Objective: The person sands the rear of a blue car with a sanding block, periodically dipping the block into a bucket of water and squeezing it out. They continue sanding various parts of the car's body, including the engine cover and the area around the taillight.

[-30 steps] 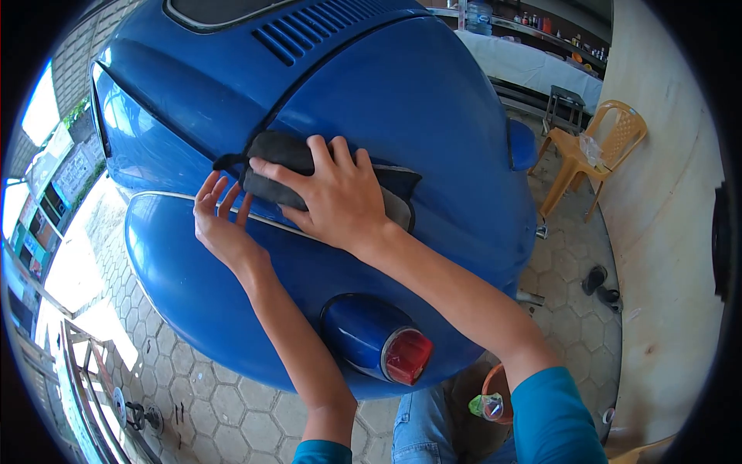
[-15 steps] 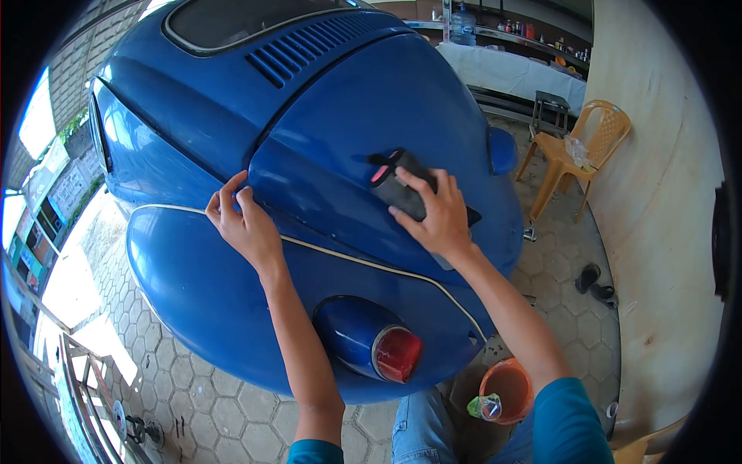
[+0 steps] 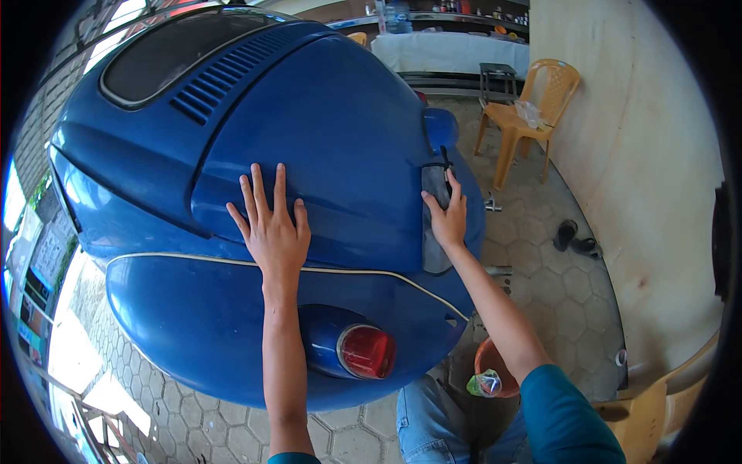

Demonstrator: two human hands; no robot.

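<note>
The rear of a blue car [image 3: 309,116] fills the middle of the head view. My left hand [image 3: 272,232] lies palm down on its engine lid with fingers spread. Near the lid's right edge, my right hand [image 3: 448,220] grips a long grey sanding block [image 3: 434,246] with a dark clip or strap at its top end. The block rests upright along the curved panel, and my fingers hide part of it. Below my hands, cream trim [image 3: 355,271] runs along the fender, above a red tail light [image 3: 366,352].
An orange bucket [image 3: 488,357] with a plastic packet [image 3: 485,383] on its rim stands by my legs. A yellow plastic chair [image 3: 533,116], black sandals [image 3: 576,238] and a wooden panel [image 3: 610,155] are to the right. A cloth-covered table [image 3: 448,54] stands behind.
My right hand has carried the sanding block rightward to the lid's edge and turned it more upright. The left hand has flattened and spread onto the lid. The view has shifted.
</note>
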